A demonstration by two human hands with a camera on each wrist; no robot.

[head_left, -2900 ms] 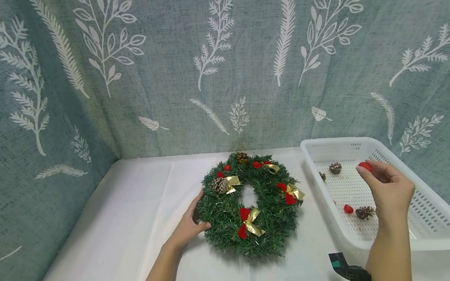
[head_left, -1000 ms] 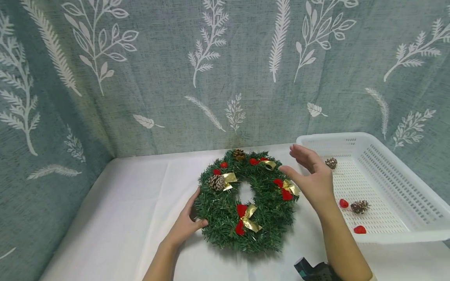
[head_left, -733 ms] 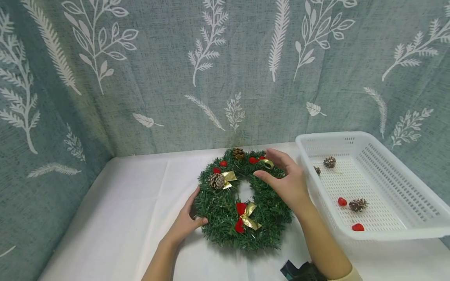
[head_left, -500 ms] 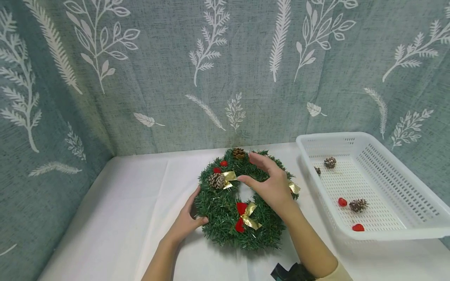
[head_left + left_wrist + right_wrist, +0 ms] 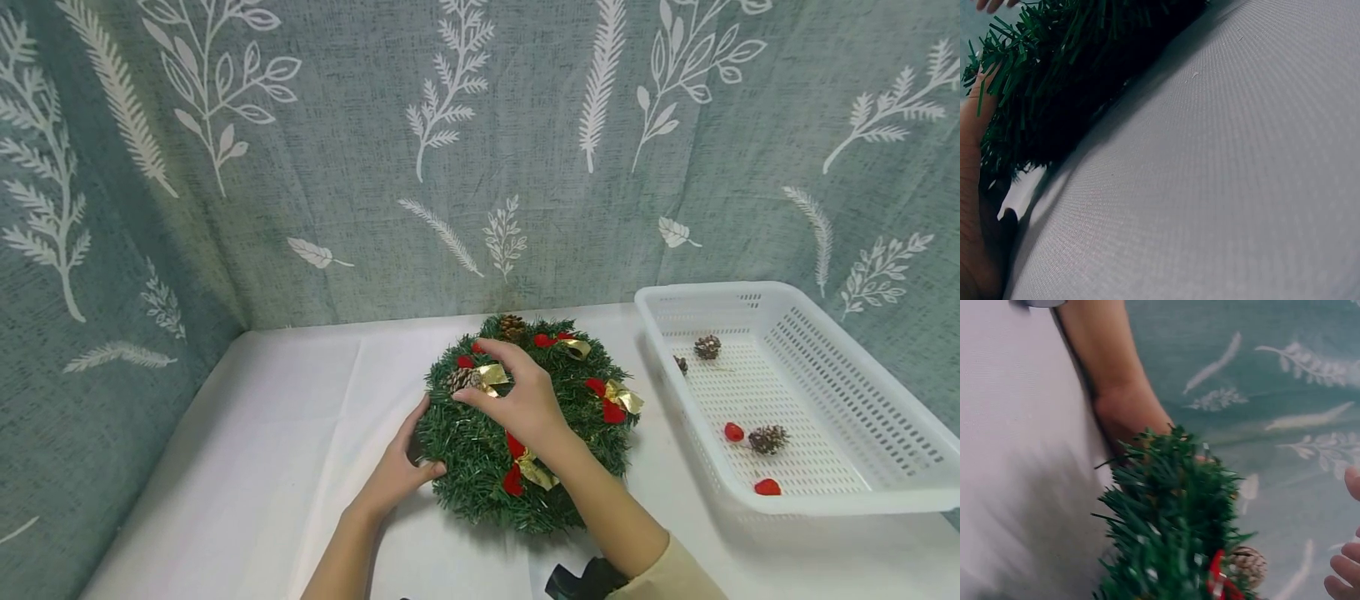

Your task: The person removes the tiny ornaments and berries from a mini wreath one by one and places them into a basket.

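A green Christmas wreath (image 5: 607,450) with red-and-gold bows, red berries and pine cones lies on the white cloth. My left hand (image 5: 401,467) grips its left edge, thumb on top; in the left wrist view this hand (image 5: 972,181) runs along the tinsel needles. Over the wreath's upper left reaches my right hand (image 5: 521,400), thumb and fingers spread apart and holding nothing. Its thumb overlaps the snowy-tipped pine cone (image 5: 462,379), beside a gold ribbon (image 5: 493,375). In the right wrist view the right fingers (image 5: 1347,565) show apart from the pine cone (image 5: 1249,565).
A white perforated plastic basket (image 5: 847,502) stands on the right. It holds a pine cone (image 5: 768,439), a red berry (image 5: 767,487) and several other such pieces. A patterned green curtain (image 5: 555,208) hangs behind the table.
Earlier, my right hand pinched a red berry over the basket. The hand let it go and moved left across the wreath to the pine cone. The left hand kept its grip.
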